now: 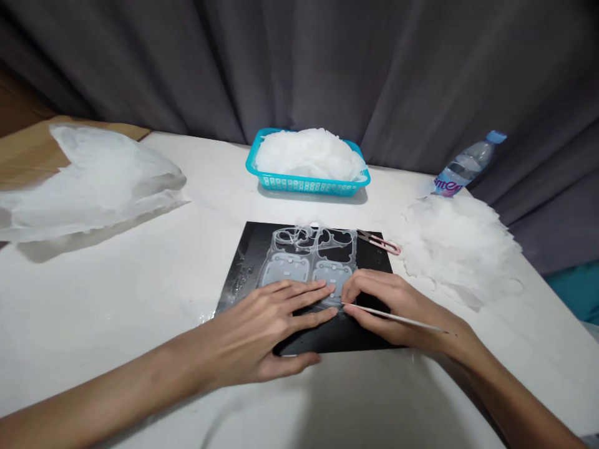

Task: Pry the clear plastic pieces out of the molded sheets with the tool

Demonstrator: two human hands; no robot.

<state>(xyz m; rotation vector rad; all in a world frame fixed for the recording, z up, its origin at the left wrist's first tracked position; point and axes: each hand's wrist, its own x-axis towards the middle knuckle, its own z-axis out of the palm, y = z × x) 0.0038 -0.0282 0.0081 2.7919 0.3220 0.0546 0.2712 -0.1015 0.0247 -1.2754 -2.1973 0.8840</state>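
A translucent moulded sheet (286,267) with rounded panels and cut-out loops lies on a black mat (243,255). My left hand (276,318) rests flat on the sheet's lower part, fingers spread and pointing right. At the sheet's lower right, my right hand (397,305) pinches a thin white stick-like tool (397,318), its tip at the sheet's edge close to my left fingertips. Pink-handled snips (386,244) lie at the mat's upper right corner, their dark blades pointing left.
Behind the mat stands a blue basket (309,185) heaped with white translucent pieces. More such pieces (458,249) are piled on the right, beside a tilted water bottle (465,165). A plastic bag (103,181) and cardboard (28,156) are at the left. A dark curtain (299,62) hangs behind.
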